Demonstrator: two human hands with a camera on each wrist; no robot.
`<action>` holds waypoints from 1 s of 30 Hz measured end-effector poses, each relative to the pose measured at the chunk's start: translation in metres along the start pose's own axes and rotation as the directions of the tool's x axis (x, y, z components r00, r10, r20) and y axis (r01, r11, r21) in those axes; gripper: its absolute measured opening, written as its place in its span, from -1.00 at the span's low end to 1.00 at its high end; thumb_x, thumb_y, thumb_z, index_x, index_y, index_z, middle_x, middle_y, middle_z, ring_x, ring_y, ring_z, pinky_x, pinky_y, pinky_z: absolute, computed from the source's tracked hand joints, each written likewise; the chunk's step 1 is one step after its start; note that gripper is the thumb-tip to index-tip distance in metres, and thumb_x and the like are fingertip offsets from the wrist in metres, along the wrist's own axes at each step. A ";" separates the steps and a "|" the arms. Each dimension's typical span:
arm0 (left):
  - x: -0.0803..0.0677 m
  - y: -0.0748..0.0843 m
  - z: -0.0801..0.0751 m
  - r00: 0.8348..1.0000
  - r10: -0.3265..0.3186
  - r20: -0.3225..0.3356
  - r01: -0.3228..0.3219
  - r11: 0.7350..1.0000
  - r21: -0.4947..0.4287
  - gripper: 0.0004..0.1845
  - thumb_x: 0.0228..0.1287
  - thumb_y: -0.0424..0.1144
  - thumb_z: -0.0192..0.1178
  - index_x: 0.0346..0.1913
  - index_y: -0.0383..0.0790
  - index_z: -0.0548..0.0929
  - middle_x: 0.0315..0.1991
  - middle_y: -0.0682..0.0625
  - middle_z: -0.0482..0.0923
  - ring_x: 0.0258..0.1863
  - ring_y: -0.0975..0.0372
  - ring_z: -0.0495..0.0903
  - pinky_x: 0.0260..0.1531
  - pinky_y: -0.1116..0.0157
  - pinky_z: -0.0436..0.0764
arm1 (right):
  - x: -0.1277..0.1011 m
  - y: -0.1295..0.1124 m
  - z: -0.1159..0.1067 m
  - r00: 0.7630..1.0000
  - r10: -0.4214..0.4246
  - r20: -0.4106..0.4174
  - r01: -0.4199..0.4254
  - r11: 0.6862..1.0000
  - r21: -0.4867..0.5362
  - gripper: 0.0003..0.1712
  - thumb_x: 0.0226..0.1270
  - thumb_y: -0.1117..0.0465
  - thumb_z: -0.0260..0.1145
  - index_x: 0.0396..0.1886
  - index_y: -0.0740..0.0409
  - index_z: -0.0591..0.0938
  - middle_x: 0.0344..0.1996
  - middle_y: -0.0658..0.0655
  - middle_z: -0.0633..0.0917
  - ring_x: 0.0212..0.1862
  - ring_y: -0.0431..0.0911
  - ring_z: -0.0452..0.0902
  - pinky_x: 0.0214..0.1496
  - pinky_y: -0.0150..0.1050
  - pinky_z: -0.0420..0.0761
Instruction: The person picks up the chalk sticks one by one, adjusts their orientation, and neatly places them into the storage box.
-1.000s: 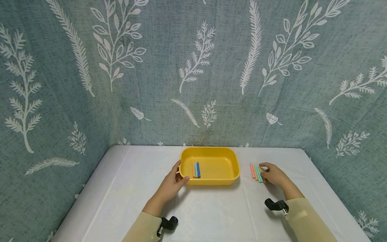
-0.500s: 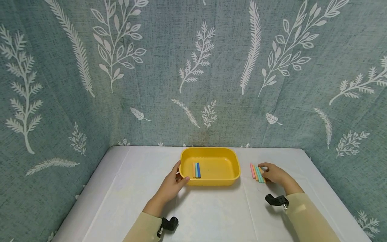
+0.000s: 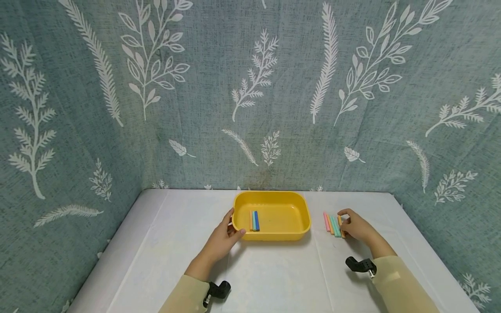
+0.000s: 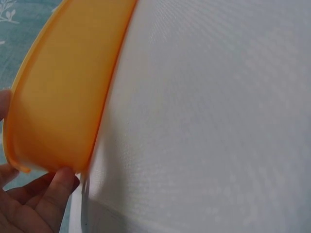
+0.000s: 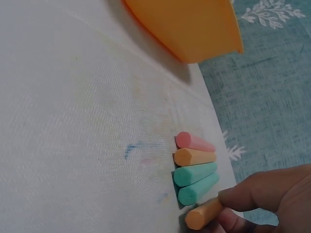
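Observation:
A yellow tray (image 3: 301,226) sits mid-table with three chalk sticks (image 3: 254,220) inside, orange, light blue and blue. My left hand (image 3: 223,237) grips the tray's left rim (image 4: 19,160), thumb (image 4: 58,187) under the edge. To the tray's right lies a row of chalk (image 3: 330,224): pink (image 5: 194,141), orange (image 5: 193,157) and two green sticks (image 5: 197,180). My right hand (image 3: 354,226) pinches an orange chalk stick (image 5: 203,214) at the right end of that row, its front end slightly raised.
The white table (image 3: 274,278) is backed by teal cloth walls with a leaf print (image 3: 258,78) behind and on both sides. Faint chalk marks (image 5: 132,148) stain the cloth near the row.
My right hand's fingers have closed on the orange stick at the end of the row and shifted slightly. The left hand stays on the tray.

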State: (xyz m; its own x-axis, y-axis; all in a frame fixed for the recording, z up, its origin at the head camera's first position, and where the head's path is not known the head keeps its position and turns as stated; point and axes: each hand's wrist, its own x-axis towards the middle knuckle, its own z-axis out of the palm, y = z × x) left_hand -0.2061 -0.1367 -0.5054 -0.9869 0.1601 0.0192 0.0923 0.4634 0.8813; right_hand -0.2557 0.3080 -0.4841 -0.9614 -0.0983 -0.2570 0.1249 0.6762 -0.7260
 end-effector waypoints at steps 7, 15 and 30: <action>-0.001 0.000 0.000 1.000 0.014 0.004 -0.014 1.000 -0.013 -0.10 0.43 -0.03 0.24 0.62 -0.10 -0.05 0.48 -0.30 0.20 0.33 -0.08 0.44 0.27 0.01 0.48 | -0.003 -0.002 0.002 0.996 0.062 -0.067 -0.054 0.992 0.118 -0.41 0.35 0.41 0.12 0.36 0.39 0.25 -0.32 0.23 0.52 -0.39 -0.05 0.49 -0.40 -0.21 0.60; -0.001 -0.001 0.001 1.000 0.012 -0.003 -0.012 1.000 0.002 -0.10 0.43 -0.01 0.24 0.63 -0.09 -0.05 0.47 -0.30 0.21 0.33 -0.09 0.43 0.27 0.02 0.49 | -0.015 -0.017 -0.005 0.998 0.008 -0.067 0.004 0.984 0.179 -0.39 0.45 0.40 0.10 0.43 0.39 0.20 -0.25 0.25 0.48 -0.30 -0.01 0.52 -0.27 -0.10 0.71; 0.001 0.000 0.000 1.000 0.001 0.002 -0.001 1.000 0.004 -0.10 0.43 0.01 0.23 0.63 -0.07 -0.05 0.48 -0.29 0.20 0.34 -0.08 0.42 0.27 0.03 0.48 | -0.024 -0.075 -0.005 0.996 -0.056 -0.062 0.069 0.972 0.224 -0.37 0.51 0.36 0.16 0.49 0.27 0.20 -0.13 0.28 0.46 -0.19 0.03 0.58 -0.07 0.00 0.73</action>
State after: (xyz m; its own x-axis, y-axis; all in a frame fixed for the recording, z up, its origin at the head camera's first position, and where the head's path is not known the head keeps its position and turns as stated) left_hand -0.2071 -0.1366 -0.5057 -0.9865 0.1625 0.0185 0.0934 0.4670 0.8793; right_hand -0.2437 0.2632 -0.4199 -0.9803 -0.0907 -0.1755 0.1101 0.4867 -0.8666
